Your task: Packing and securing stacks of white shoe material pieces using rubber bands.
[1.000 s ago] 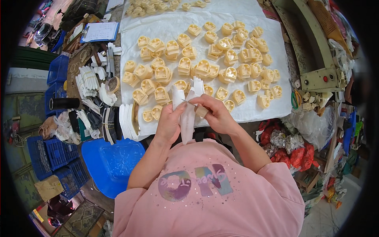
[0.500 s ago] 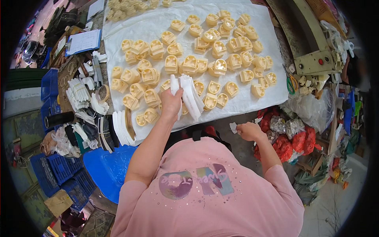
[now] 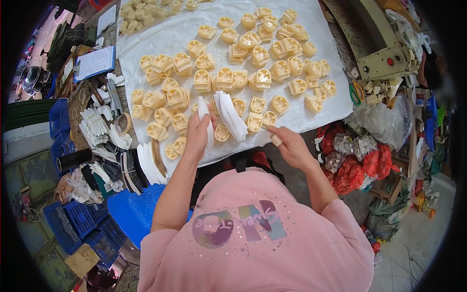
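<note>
A worker's left hand (image 3: 196, 134) grips a long, curved, smooth white strip (image 3: 203, 110) around its middle over a white-sheeted tabletop (image 3: 160, 36). Just right of that hand is a thick stack of curved white strips (image 3: 230, 117); whether the fingers touch it cannot be told. The right hand (image 3: 294, 146), a beige wrap (image 3: 276, 140) around one finger, is poised at the near edge, fingertips drawn together; whether they pinch anything is too small to tell. Good handling here likely means a light, even grip that leaves the strip uncreased, edges kept flush, and fingertips clear of the cream-yellow, D-shaped, hollow moulded pieces (image 3: 254, 123) spread beyond both hands, the nearest just off the right fingertips.
</note>
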`<state>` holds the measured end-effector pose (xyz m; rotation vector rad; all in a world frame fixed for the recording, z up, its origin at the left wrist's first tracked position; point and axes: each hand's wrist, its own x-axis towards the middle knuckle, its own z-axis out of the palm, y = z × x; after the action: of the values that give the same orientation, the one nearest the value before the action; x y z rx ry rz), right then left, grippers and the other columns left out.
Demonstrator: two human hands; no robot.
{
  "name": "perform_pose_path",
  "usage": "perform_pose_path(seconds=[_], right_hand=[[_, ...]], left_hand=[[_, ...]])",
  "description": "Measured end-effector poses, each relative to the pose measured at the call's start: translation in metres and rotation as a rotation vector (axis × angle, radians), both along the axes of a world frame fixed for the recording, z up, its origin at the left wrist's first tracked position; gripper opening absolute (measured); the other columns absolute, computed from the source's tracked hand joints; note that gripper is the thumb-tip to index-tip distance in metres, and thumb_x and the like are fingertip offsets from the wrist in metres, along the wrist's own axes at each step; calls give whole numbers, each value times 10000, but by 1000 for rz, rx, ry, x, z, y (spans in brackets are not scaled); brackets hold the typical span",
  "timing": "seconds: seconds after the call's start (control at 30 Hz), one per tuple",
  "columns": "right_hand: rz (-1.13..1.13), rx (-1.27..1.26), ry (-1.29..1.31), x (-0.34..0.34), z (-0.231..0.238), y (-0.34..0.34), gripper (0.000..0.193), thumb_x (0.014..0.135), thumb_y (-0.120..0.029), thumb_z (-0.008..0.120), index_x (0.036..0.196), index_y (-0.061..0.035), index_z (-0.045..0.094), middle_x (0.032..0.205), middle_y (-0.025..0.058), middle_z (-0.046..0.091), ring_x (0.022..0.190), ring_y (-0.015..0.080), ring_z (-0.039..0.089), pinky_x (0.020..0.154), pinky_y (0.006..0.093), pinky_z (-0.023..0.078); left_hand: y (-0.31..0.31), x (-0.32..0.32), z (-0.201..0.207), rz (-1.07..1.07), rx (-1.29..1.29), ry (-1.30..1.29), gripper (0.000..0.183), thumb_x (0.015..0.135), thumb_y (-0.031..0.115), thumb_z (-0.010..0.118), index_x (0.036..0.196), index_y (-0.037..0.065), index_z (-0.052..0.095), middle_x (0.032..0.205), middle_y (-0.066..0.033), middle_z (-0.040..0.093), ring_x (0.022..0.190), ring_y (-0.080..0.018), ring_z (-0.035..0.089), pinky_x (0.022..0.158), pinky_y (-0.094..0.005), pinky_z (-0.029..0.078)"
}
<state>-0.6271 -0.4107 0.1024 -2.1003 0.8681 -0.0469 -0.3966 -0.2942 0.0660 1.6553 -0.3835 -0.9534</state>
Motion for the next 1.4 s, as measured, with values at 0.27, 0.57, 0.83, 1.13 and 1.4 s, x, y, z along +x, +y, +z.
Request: perform_pose_path(seconds=[0.27,0.57,0.83,1.13,1.4], right_hand=[[187,-226,-185,61,36,22,383,723,-11,544,1079,-147,577,770,65,539,691,233,578,550,357,455],[194,-217,-333,74,30,29,357,693,-5,556,1028,-128,579,769,78,553,682,230,593,572,337,479],[577,648,-345,32,33,12,455,677,-10,521,1107,-145,583,980,103,624,849,279,613,743,368,489],[489,27,991,-112,-82,-1,288,757,-147,506,1020,-195,613,909,117,642,868,306,619,739,421,490],[76,67,676,-104,-90,15,351,775,-116,472,1108,-183,556,964,140,623,920,338,586,767,443,464]], left_hand=[[17,-35,59,-256,-164,133,361,895,123,367,1224,-11,432,734,-45,532,630,-102,491,600,-236,419],[22,-46,49,-247,-140,365,268,934,193,364,1072,5,497,808,-49,558,691,-116,534,634,-255,445],[13,-30,28,23,-209,606,310,948,200,343,1114,-5,506,1015,-80,538,853,-146,537,743,-306,453],[-33,-20,-26,31,27,210,155,904,137,469,895,14,563,735,-30,553,638,-131,505,576,-282,410],[-54,-7,-39,-157,215,-501,193,771,57,585,961,40,554,817,-149,557,777,-327,560,701,-395,437]])
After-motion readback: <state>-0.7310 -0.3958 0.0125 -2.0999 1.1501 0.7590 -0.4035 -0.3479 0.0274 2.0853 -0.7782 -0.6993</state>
